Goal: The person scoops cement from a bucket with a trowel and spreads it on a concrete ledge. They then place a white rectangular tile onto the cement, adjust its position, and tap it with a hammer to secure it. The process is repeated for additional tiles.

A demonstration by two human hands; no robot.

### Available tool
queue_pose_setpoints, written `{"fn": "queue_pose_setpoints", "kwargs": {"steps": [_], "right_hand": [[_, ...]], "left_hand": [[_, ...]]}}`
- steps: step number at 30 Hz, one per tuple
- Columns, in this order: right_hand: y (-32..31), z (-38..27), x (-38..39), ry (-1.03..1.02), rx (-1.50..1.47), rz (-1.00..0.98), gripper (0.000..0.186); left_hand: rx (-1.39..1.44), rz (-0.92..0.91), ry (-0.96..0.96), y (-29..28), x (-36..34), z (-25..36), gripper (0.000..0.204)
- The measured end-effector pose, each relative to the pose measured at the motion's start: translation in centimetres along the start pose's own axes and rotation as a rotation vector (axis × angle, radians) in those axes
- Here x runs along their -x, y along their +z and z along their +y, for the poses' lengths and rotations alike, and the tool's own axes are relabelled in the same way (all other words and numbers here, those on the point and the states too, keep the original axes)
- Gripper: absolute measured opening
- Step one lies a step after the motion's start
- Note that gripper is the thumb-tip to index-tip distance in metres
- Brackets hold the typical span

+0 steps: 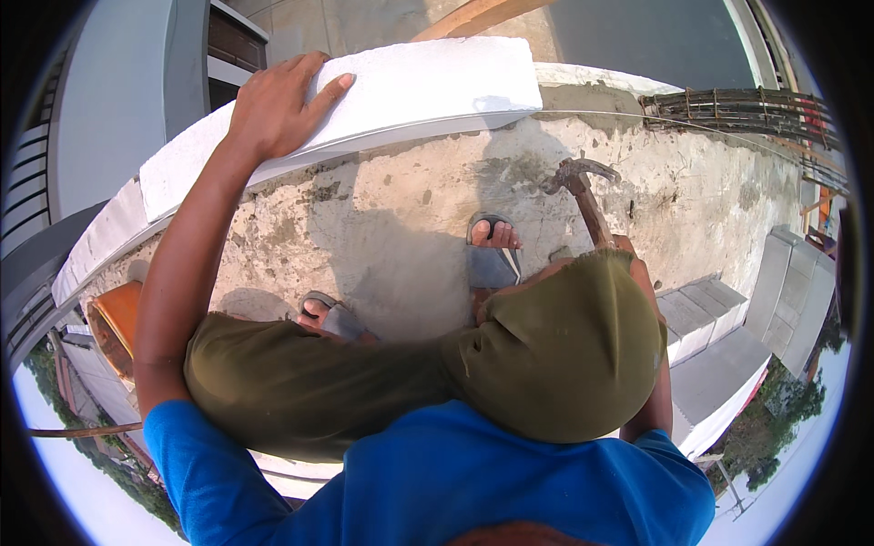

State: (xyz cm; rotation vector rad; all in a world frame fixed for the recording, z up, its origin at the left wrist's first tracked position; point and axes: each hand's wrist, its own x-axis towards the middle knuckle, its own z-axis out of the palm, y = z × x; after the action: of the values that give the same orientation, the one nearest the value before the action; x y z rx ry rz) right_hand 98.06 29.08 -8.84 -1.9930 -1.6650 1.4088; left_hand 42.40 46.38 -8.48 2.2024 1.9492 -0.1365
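Observation:
My left hand [284, 102] rests on top of a long white block [437, 77], fingers laid over its upper face and thumb spread apart. Further left, another white block [118, 223] continues the same curved-looking row. My right hand [625, 244] grips the wooden handle of a claw hammer [590, 196] beyond my raised right knee, which hides most of the hand. The hammer's metal head is up, apart from the block, over the concrete floor. A thin string [628, 114] runs along the block's front edge and on to the right.
Grey mortar [592, 98] lies on the ledge right of the block, followed by a bundle of rusty rebar [746, 116]. Stacked pale blocks [706, 314] stand at the right. An orange bucket [116, 318] lies at the left. My sandalled feet are on the stained concrete [401, 264].

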Motion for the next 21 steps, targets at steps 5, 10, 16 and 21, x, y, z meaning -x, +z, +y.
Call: {"fn": "queue_pose_setpoints", "kwargs": {"steps": [5,10,16,21], "right_hand": [[-4.1,-16.5,-1.7,-0.559,0.135,0.178,0.034],[-0.7,-23.6,-8.5,-1.149,-0.327,0.213,0.035],[2.0,-21.9,-9.8,-0.461,0.719,-0.154,0.045],[-0.3,-25.4,-7.5,-0.8,0.317,0.086,0.038]], "left_hand": [[0.024,0.03,-0.018,0.5,0.5,-1.0,0.09],[0.061,0.111,0.006,1.3,0.5,-1.6,0.091],[0.076,0.052,0.013,0.0,0.7,-0.7,0.087],[0.06,0.137,0.026,1.1,0.7,-1.4,0.085]]}}
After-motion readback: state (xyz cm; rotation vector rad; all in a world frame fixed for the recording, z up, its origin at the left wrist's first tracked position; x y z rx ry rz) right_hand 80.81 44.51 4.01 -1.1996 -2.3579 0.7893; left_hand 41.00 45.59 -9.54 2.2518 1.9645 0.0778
